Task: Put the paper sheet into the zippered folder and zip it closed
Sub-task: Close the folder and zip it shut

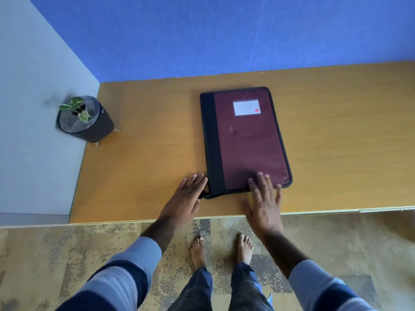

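Observation:
A maroon zippered folder (247, 140) with a black spine and a white label lies flat and closed on the wooden table (146, 164). Its zipper pull (203, 195) sticks out at the near left corner. My left hand (187, 198) rests flat on the table beside that corner, fingers spread, its edge touching the pull. My right hand (263, 198) lies open with its fingertips on the folder's near edge. No paper sheet is in view.
A small potted plant (84, 118) in a dark pot stands at the table's far left corner against the grey wall. A blue wall runs behind the table. The table's near edge (336, 211) is just above my bare feet on patterned carpet.

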Demonstrator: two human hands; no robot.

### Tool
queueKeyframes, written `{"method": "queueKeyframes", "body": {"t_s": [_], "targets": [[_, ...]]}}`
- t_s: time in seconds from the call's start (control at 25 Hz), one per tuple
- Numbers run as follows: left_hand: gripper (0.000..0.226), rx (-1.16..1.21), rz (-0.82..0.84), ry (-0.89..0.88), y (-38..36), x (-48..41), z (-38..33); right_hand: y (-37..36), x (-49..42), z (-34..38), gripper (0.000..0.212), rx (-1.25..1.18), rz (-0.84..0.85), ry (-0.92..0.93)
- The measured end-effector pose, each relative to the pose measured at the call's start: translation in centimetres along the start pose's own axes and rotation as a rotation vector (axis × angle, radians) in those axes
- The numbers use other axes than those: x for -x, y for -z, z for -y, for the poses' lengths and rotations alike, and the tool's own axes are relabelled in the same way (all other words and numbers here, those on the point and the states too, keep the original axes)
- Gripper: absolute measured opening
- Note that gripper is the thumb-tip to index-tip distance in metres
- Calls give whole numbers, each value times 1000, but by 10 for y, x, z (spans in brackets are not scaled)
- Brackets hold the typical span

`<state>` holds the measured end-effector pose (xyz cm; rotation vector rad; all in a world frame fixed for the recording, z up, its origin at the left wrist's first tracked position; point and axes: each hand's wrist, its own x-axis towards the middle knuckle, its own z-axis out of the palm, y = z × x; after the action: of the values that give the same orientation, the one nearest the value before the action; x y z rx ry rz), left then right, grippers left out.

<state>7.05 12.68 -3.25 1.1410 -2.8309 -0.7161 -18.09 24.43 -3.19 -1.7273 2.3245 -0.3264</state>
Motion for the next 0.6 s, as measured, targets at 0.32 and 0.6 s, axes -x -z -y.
{"method": "queueKeyframes", "body": {"t_s": [0.32,0.6], "targets": [[62,11,-22,-77,6,6,12,-29,29,99,25,16,-14,102],[22,200,-133,58,10,5,-3,-35,11,125,15,-2,-30,-125]]}}
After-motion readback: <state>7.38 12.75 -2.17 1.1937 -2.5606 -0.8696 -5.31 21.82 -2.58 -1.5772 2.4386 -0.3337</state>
